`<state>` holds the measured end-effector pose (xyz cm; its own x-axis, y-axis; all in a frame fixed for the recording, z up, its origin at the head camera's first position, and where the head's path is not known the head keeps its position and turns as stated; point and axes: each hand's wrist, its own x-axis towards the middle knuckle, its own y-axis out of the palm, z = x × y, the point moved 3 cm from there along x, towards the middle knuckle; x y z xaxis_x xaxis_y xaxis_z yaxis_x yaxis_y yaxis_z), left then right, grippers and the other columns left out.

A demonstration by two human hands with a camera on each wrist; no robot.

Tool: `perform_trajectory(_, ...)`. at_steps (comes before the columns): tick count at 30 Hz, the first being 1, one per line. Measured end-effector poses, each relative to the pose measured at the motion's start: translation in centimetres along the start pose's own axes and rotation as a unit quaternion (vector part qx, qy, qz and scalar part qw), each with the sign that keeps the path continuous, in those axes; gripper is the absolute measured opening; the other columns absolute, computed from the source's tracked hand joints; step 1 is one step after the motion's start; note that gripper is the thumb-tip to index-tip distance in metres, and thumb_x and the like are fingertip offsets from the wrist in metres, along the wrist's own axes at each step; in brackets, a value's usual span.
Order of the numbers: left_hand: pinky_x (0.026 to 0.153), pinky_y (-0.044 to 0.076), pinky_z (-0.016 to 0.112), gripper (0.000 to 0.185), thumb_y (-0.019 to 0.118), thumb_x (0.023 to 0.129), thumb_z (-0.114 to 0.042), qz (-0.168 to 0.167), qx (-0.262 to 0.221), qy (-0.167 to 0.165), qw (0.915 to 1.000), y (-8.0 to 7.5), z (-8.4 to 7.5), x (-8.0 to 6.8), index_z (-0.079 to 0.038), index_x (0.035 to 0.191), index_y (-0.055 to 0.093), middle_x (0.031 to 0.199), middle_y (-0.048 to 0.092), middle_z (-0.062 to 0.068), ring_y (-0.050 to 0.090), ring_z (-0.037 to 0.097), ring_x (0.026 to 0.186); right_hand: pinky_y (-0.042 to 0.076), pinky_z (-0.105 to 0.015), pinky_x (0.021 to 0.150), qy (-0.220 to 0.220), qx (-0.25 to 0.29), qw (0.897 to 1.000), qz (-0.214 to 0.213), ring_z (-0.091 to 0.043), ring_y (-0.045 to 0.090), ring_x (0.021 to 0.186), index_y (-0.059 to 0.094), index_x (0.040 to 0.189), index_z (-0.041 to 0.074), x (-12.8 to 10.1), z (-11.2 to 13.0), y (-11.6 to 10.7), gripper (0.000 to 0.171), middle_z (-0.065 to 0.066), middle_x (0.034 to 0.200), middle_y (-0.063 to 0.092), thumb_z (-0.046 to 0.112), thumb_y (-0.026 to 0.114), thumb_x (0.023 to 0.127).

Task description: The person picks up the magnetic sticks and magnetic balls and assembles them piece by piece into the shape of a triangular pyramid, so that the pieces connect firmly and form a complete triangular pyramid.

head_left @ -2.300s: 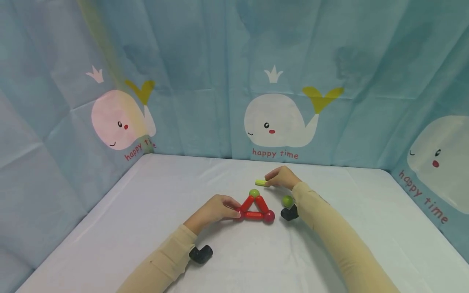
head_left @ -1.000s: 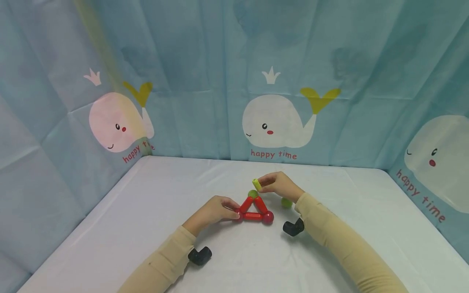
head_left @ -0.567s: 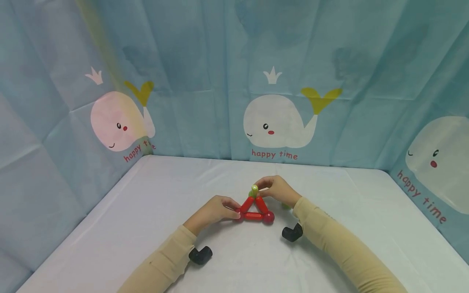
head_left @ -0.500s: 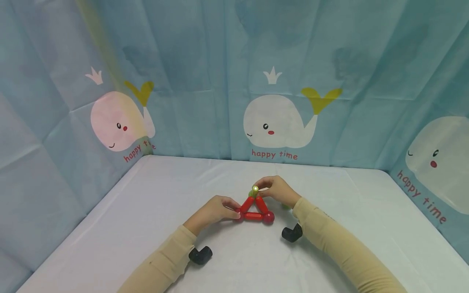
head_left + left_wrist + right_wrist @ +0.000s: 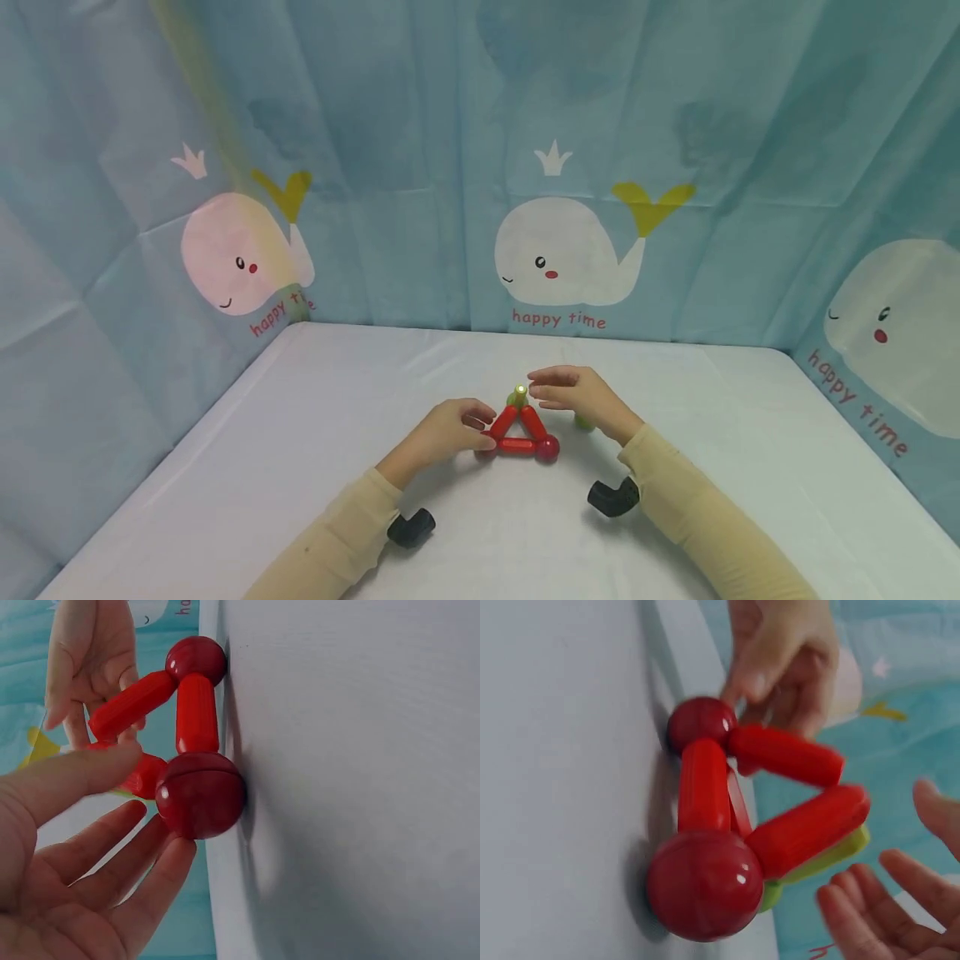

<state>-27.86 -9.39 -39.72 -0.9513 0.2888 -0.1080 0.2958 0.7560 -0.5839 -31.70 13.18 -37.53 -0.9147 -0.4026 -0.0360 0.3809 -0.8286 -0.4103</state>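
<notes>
Red magnetic rods [image 5: 517,447] and balls form a small frame on the table. Its near corners are dark red balls [image 5: 547,448], and a green ball [image 5: 512,402] forms the far one. Two red rods [image 5: 810,829] slope up, their upper ends close together. A yellow-green rod [image 5: 521,397] rises from the green ball. My left hand [image 5: 442,429] is loosely around the near-left red ball [image 5: 201,796], one fingertip right at it and the thumb lifted away. To the right of the yellow-green rod, my right hand [image 5: 588,396] holds nothing, its fingers spread apart.
A loose green ball [image 5: 584,422] lies partly hidden behind the right hand. Black bent pieces [image 5: 411,528] sit at both wrists. The white table [image 5: 360,367] meets a blue whale-print curtain [image 5: 405,250] at the back.
The right hand picked up the yellow-green rod, brought it left and stood it at the green ball, then let go and drew back right. The left hand has loosened from the red ball.
</notes>
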Motion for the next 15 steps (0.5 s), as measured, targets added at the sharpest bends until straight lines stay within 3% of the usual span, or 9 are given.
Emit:
perform_trajectory(6, 0.081, 0.055, 0.035, 0.018, 0.076, 0.083, -0.008, -0.02, 0.049, 0.029, 0.9982, 0.2, -1.2, 0.5, -0.009, 0.101, 0.074, 0.094, 0.074, 0.004, 0.066, 0.015, 0.087, 0.054, -0.041, 0.092, -0.006, -0.069, 0.997, 0.018, -0.019, 0.064, 0.107, 0.06, 0.137, 0.015, -0.9, 0.1, 0.4, 0.058, -0.006, 0.112, 0.07, 0.021, 0.079, 0.083)
perform_trajectory(15, 0.085, 0.055, 0.034, 0.017, 0.074, 0.085, -0.008, -0.014, 0.065, 0.016, 0.9977, 0.2, -2.2, 1.6, -0.007, 0.102, 0.073, 0.097, 0.074, 0.003, 0.064, 0.013, 0.087, 0.057, -0.036, 0.086, 0.023, -0.079, 0.996, -0.027, -0.018, 0.065, 0.101, 0.059, 0.137, 0.016, -0.4, -0.3, 0.5, 0.057, -0.005, 0.107, 0.07, 0.012, 0.078, 0.083)
